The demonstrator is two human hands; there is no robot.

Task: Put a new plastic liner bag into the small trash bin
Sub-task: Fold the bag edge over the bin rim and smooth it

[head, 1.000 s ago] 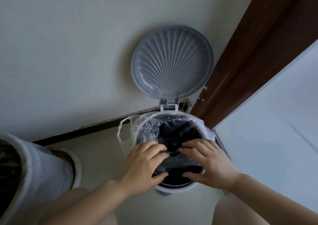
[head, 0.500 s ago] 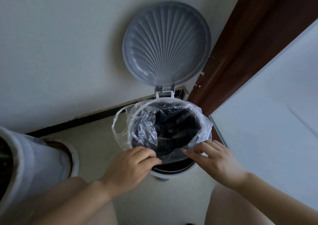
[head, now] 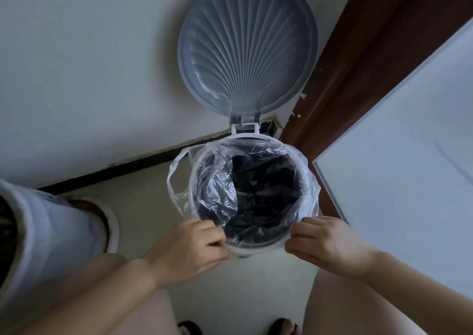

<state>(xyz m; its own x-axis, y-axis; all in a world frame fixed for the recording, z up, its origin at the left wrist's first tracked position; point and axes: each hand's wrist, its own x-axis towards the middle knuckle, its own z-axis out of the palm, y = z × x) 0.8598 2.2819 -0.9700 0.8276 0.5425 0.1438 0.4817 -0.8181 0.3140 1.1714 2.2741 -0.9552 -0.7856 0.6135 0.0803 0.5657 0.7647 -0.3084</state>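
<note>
A small round white trash bin [head: 256,250] stands on the floor by the wall, its grey shell-patterned lid [head: 247,44] flipped up against the wall. A clear plastic liner bag [head: 217,188] hangs inside the bin, its edge folded over the rim, with one loop handle sticking out at the left. My left hand [head: 189,247] pinches the bag's edge at the near-left rim. My right hand [head: 327,245] pinches the edge at the near-right rim. The bin's inside looks dark through the plastic.
A white ceramic pot [head: 51,232] on a saucer stands on the floor at the left. A brown door frame [head: 371,66] and a pale panel [head: 409,155] close in the right side. My knees and sandalled feet [head: 284,327] are at the bottom.
Both hands have drawn back from inside the bin's mouth to its near rim and moved apart, pulling the bag's edge out over the rim. The camera has moved closer.
</note>
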